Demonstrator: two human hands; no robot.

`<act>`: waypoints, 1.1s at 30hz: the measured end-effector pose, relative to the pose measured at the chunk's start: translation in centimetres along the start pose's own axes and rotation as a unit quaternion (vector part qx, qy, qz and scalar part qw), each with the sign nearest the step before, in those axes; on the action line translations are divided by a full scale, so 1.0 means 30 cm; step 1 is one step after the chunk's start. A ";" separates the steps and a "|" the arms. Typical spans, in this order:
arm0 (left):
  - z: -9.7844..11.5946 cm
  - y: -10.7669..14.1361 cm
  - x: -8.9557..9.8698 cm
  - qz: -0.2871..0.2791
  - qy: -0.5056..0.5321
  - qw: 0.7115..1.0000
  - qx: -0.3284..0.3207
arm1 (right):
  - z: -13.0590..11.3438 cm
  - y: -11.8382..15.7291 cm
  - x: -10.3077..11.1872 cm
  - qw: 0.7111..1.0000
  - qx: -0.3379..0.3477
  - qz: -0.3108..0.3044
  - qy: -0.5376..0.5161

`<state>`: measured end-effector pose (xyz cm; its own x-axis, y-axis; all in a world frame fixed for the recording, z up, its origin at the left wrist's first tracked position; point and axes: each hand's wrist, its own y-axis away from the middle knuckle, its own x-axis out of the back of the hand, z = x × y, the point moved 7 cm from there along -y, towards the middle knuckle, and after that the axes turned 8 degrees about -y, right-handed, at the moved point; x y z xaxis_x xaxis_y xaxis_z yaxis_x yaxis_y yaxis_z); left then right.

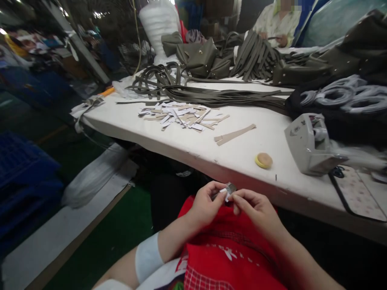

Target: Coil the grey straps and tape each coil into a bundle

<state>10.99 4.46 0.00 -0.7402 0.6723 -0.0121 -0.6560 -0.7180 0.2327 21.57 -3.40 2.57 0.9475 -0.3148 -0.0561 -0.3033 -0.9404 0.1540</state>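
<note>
Over the red apron, in front of the table's edge, my left hand (208, 202) pinches a small grey and white piece (230, 189) between thumb and fingers. My right hand (252, 204) meets it from the right, its thumb and forefinger closed at the white part of the same piece. What exactly the piece is, I cannot make out. Beyond my hands on the white table (193, 151) lie a pile of beige and white strips (181, 116), a separate pair of beige strips (235, 135) and a round yellow-edged roll (264, 160).
A tape dispenser (308, 145) and a phone (359, 191) occupy the table's right side. Dark straps (223, 95) and dark green bags (198, 56) lie farther back. Behind them sits a person (276, 26). Blue crates (26, 173) stand at the left.
</note>
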 end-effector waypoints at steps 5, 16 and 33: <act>-0.005 0.001 0.035 0.035 -0.028 0.999 -0.026 | 0.067 -0.016 -0.029 0.999 -0.040 0.006 -0.019; -0.003 0.007 0.045 0.042 -0.050 0.997 -0.038 | 0.150 -0.051 -0.038 0.995 -0.103 -0.009 0.008; 0.128 0.122 0.046 0.180 -0.401 0.812 -0.382 | 0.090 -0.077 -0.125 0.990 -0.026 -0.042 -0.132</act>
<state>8.12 3.45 4.56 -0.7713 0.0736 0.6322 -0.5447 -0.5901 -0.5959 18.45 -0.40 -0.23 0.9077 -0.2656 -0.3249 -0.2133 -0.9588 0.1877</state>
